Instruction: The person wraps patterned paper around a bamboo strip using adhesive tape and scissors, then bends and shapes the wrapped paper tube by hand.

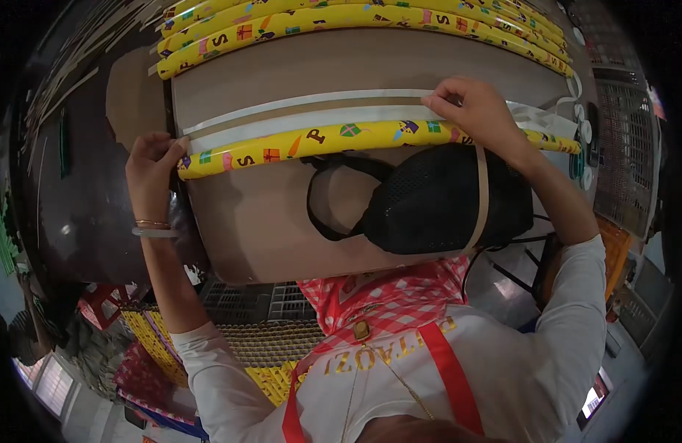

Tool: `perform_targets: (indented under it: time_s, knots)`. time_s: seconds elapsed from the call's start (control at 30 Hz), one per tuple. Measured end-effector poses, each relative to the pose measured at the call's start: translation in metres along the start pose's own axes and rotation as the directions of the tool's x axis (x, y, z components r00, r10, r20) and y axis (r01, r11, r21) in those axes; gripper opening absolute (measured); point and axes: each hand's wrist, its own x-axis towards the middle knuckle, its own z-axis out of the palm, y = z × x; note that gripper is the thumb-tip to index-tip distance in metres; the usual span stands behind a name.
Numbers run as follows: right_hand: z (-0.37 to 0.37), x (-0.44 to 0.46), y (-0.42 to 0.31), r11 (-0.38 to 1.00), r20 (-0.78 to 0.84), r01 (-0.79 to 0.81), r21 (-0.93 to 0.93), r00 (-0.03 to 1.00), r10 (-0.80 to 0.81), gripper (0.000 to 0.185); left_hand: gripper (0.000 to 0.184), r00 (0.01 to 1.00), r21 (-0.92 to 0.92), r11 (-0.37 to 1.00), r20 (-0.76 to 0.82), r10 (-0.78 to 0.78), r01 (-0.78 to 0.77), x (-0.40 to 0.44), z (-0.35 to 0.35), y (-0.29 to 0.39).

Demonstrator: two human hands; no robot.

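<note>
A yellow printed wrapping paper roll (282, 148) lies across the brown tabletop, its white underside (311, 116) spread flat beyond it. Along that white sheet runs a narrow brown strip (304, 108). At the strip's left end, my left hand (153, 159) is closed, thumb and fingers pinched beside the end of the roll. My right hand (474, 111) pinches at the strip's right end, with its wrist over the roll. The fingertips partly hide both ends of the strip. Just nearer to me than the roll sits a black mesh-covered object (437, 203) with a strap loop.
Several finished yellow rolls (356, 22) lie side by side at the table's far edge. Many thin brown strips (83, 44) are on the dark surface at left. White tape rolls (584, 133) stand at the right edge. Below the table are grey plastic crates (260, 301).
</note>
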Motion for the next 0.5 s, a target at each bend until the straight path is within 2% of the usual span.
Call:
perform_targets:
  time_s: [0.07, 0.3, 0.37, 0.5]
  knots:
    - [0.002, 0.001, 0.000, 0.998, -0.006, -0.024, -0.051, 1.000, 0.023, 0.034, 0.025, 1.000, 0.019, 1.000, -0.010, 0.004, -0.004, 0.000, 0.000, -0.001]
    - [0.003, 0.004, -0.002, 0.999, -0.002, -0.011, -0.035, 1.000, 0.011, 0.032, 0.028, 1.000, -0.003, 1.000, 0.008, -0.005, 0.005, 0.001, -0.001, -0.004]
    - [0.002, 0.003, -0.008, 0.996, 0.024, -0.093, 0.017, 0.995, 0.092, 0.032, 0.029, 1.000, -0.019, 1.000, 0.009, 0.002, -0.002, 0.002, -0.002, -0.004]
    - [0.001, 0.005, -0.011, 0.992, 0.050, -0.129, 0.001, 0.990, 0.128, 0.032, 0.030, 1.000, 0.011, 1.000, 0.018, 0.008, -0.008, 0.005, -0.003, -0.008]
